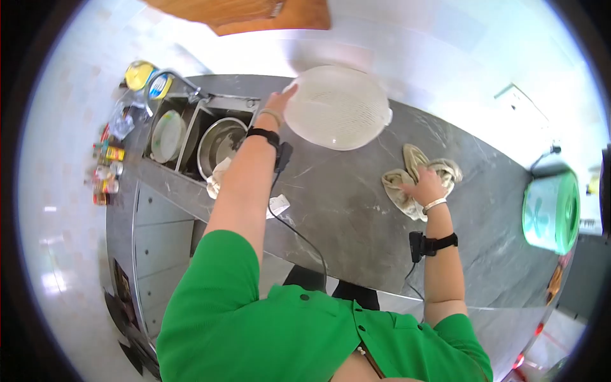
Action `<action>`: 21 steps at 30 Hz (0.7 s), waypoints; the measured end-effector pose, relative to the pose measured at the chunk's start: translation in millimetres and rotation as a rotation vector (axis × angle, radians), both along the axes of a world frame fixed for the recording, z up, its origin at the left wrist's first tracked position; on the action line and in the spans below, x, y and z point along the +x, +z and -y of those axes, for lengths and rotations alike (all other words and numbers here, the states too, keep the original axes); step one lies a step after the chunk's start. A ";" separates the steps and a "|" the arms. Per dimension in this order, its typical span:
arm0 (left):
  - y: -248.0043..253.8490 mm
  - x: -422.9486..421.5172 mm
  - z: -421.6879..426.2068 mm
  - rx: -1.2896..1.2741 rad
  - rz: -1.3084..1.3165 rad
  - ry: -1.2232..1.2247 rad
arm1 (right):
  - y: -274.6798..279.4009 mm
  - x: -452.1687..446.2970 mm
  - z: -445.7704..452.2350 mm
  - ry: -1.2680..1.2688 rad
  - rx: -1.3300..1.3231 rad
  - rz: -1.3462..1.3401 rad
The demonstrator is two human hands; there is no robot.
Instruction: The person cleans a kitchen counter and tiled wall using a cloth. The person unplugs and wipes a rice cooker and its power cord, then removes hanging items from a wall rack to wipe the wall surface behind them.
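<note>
My left hand [278,103] is at the left rim of a large white basket [337,108] with a perforated bottom, its fingers closed on the edge. The basket stands near the wall at the back of the grey counter. Farther right, my right hand [426,186] presses on a crumpled beige cloth [405,198], with its fingers around a fold. The cloth lies bunched on the counter, apart from the basket.
At the left is a double sink with a white plate [168,135] and a metal bowl [210,148] under a faucet [172,73]. Bottles [107,186] stand farther left. A green-lidded container [551,212] stands at the right. Another cloth [217,179] hangs at the sink edge.
</note>
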State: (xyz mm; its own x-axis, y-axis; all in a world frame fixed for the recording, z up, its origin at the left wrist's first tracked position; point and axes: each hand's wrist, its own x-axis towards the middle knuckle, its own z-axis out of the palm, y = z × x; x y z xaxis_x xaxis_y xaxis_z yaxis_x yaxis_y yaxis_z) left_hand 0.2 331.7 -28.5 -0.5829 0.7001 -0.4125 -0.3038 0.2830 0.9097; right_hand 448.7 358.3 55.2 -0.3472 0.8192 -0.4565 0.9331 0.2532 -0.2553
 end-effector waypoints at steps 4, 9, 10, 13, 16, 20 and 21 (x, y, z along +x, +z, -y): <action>42.5 37.8 14.2 0.114 0.050 -0.044 | -24.5 -74.7 -36.6 -0.480 -0.116 -0.992; 53.4 32.5 21.6 -0.011 -0.136 -0.088 | -65.0 -140.8 -57.7 -0.748 -0.448 -1.203; 47.9 16.1 27.7 -0.068 -0.354 -0.222 | -59.9 -152.2 -50.0 -0.655 -0.294 -1.163; 27.7 -54.1 50.9 0.080 -0.330 -0.296 | -54.6 -195.3 -13.5 -0.570 -0.068 -1.048; 84.1 -88.5 72.0 0.010 -0.063 -0.067 | -74.2 -262.5 -3.7 -0.603 -0.165 -1.097; 53.9 -168.5 82.5 0.011 0.073 -0.063 | -78.4 -327.8 10.6 -0.536 -0.224 -1.041; 46.3 -176.8 82.2 -0.007 0.119 -0.088 | -76.9 -324.9 10.9 -0.461 -0.183 -0.996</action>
